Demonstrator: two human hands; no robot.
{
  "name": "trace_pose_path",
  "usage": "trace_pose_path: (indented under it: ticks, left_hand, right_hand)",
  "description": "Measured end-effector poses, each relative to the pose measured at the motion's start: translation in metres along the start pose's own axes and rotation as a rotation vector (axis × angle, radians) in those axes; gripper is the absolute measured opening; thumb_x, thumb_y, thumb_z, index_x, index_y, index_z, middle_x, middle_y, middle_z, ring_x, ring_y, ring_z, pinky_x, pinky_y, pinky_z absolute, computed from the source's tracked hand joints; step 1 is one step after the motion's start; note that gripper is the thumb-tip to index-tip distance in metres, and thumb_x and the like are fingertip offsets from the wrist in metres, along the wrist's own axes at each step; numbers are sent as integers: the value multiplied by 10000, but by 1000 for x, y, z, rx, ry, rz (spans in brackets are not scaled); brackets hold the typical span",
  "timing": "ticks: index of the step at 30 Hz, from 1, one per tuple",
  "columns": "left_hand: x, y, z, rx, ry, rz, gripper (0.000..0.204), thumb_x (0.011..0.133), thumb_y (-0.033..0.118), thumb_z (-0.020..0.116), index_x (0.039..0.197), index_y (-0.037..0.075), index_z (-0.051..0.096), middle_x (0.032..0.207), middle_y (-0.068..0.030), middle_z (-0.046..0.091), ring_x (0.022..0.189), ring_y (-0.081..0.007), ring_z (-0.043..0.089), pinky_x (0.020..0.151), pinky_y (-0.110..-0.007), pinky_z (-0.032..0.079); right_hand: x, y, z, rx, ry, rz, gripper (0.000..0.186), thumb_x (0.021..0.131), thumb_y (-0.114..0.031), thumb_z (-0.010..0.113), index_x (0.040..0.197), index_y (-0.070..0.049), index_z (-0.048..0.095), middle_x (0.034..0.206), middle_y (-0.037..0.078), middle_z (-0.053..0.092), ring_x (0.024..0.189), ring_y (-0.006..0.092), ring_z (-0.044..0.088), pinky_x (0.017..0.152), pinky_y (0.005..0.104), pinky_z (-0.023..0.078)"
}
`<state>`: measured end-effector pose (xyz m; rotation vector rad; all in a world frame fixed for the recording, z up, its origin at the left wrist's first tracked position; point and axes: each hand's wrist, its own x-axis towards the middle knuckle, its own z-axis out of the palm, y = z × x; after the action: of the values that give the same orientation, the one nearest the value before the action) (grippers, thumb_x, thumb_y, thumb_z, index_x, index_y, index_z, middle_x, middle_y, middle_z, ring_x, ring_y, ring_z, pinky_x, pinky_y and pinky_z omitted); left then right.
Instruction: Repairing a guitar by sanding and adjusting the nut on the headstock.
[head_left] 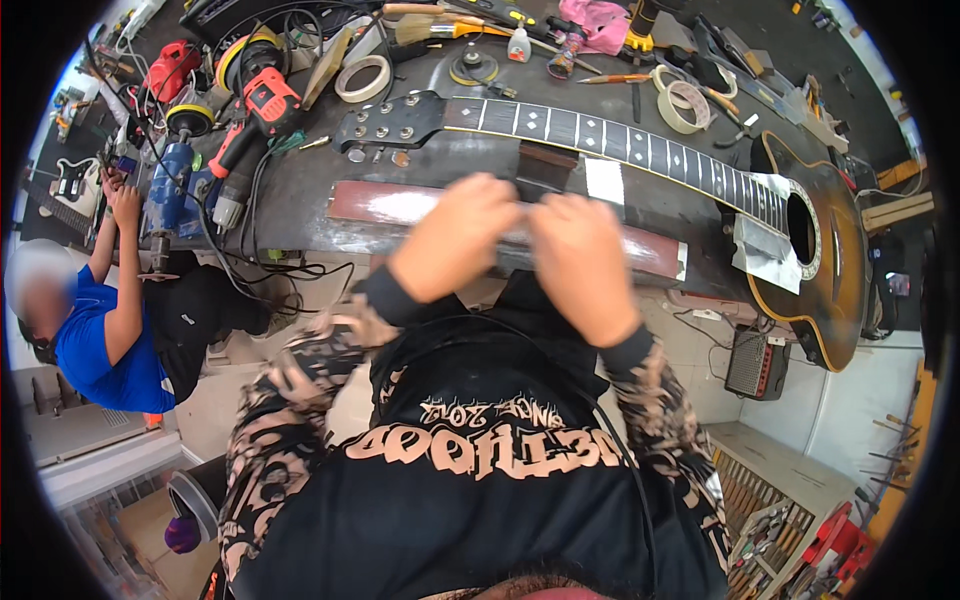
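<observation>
My left hand [455, 232] and my right hand [578, 262] are close together over a long reddish-brown board [652, 247] lying along the bench's front. Both have curled fingers, slightly blurred; what they grip is hidden. Behind them lies an acoustic guitar [845, 260] with its neck [629, 140] across the bench and headstock [385, 125] to the left. A dark block [547, 165] is under the neck, beside a white patch [604, 180]. Silvery masking sheets [768, 255] lie by the soundhole.
The dark bench [295, 225] holds a red power tool [270, 95], a blue polisher [172, 180], cables, tape rolls [687, 105], brushes and bottles. At left, a person in blue [110, 350] works near a white guitar body [78, 180]. A small amplifier [757, 362] stands below at right.
</observation>
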<state>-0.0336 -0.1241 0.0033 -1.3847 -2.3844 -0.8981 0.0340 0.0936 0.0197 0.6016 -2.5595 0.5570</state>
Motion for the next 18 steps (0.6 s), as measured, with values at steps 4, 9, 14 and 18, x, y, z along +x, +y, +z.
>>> trace_pose_path:
  ticks: [4, 9, 14, 18]
  left_hand:
    - [73, 67, 90, -52, 69, 99, 96, 857, 26, 715, 937, 59, 674, 1011, -123, 663, 1032, -372, 667, 917, -486, 566]
    - [56, 52, 66, -51, 33, 48, 103, 859, 25, 698, 955, 60, 683, 1009, -126, 661, 1056, -370, 670, 923, -495, 562]
    - [-30, -27, -51, 47, -29, -146, 226, 872, -37, 735, 1093, 1, 767, 1029, -142, 708, 1018, -406, 687, 945, -495, 573]
    - [-28, -21, -46, 34, -11, -107, 259, 829, -46, 727, 1082, 4, 749, 1042, -149, 700, 1038, -408, 682, 966, -511, 574]
  right_hand:
    - [-60, 57, -78, -115, -63, 194, 88, 972, -64, 809, 1001, -68, 727, 901, 95, 625, 902, 343, 649, 805, 478, 467]
    - [-43, 46, -61, -105, -66, 127, 72, 960, -59, 796, 976, -63, 726, 931, 102, 666, 924, 353, 673, 824, 483, 494]
    - [36, -24, 50, 94, -2, -59, 108, 951, -128, 676, 1030, -88, 739, 1010, 79, 721, 1030, 308, 719, 913, 464, 538]
    - [32, -27, 43, 104, 48, -55, 88, 946, -121, 683, 1010, -83, 729, 984, 85, 703, 1002, 317, 709, 900, 463, 532]
